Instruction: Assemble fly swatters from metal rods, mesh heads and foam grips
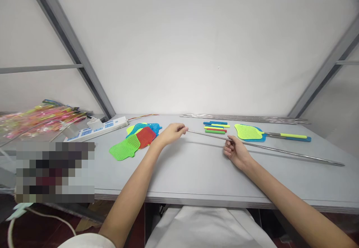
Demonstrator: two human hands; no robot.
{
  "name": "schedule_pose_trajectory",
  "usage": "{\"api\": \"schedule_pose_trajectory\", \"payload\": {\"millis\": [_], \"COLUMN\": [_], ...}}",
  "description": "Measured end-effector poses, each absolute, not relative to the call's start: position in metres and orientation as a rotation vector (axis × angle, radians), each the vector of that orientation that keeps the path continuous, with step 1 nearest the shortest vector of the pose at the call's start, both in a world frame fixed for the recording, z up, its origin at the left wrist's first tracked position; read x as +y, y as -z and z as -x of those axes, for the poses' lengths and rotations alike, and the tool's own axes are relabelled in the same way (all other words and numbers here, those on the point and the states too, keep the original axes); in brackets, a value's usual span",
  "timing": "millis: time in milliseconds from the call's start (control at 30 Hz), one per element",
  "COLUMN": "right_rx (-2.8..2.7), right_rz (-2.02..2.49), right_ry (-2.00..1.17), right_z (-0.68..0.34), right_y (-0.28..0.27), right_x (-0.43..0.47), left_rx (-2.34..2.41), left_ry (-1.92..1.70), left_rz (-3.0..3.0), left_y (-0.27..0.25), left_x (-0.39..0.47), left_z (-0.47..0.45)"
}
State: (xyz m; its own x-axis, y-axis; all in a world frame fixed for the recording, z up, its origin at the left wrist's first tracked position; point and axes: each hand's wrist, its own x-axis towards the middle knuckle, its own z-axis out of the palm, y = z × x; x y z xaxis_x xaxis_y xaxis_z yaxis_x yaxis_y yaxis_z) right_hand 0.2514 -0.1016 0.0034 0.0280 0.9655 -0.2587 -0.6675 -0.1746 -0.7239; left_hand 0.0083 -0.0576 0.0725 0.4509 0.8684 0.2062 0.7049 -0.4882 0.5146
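Observation:
A long thin metal rod (291, 151) slants across the table between my hands and on to the right. My left hand (172, 132) pinches its left end. Farther along, my right hand (235, 151) has its fingers closed round the rod. Left of my left hand lie loose fly swatter heads: a green one (126, 149) in front, a red one (147, 136) and a blue one (151, 126) behind. Several coloured handle sleeves (215, 127) lie beyond the rod. To their right, a yellow fly swatter (249, 132) rests on a blue one (304, 139).
A bundle of metal rods (244, 118) lies along the wall. On the left are a white power strip (98, 129) and a heap of bagged colourful items (42, 119). The table's front edge (204, 199) runs before my lap. The lower left is pixelated.

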Motion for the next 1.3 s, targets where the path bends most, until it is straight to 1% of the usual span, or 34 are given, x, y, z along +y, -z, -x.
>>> {"api": "schedule_pose_trajectory", "payload": {"millis": [133, 333, 533, 767, 933, 1300], "right_rx": [-0.446, -0.508, -0.432, -0.422, -0.434, -0.456], "right_rz": [0.866, 0.878, 0.946, 0.986, 0.992, 1.002], "right_ry": [-1.53, -1.622, -1.428, -1.213, -1.172, -1.174], "right_z": [-0.252, -0.253, -0.254, -0.254, -0.253, -0.251], "right_y": [-0.003, -0.005, -0.002, -0.002, -0.002, -0.003], "right_x": [-0.101, -0.102, -0.099, -0.102, -0.103, -0.106], "left_rx": [1.339, 1.289, 1.126, 1.113, 1.136, 1.096], "left_ry": [-0.619, -0.633, -0.699, -0.759, -0.857, -0.862], "left_rz": [-2.332, -2.379, -2.434, -2.378, -2.312, -2.23], "left_y": [-0.073, -0.063, -0.041, -0.033, -0.03, -0.021], "left_x": [-0.056, -0.057, -0.071, -0.084, -0.088, -0.094], "left_z": [-0.005, -0.015, -0.045, -0.06, -0.067, -0.075]}}
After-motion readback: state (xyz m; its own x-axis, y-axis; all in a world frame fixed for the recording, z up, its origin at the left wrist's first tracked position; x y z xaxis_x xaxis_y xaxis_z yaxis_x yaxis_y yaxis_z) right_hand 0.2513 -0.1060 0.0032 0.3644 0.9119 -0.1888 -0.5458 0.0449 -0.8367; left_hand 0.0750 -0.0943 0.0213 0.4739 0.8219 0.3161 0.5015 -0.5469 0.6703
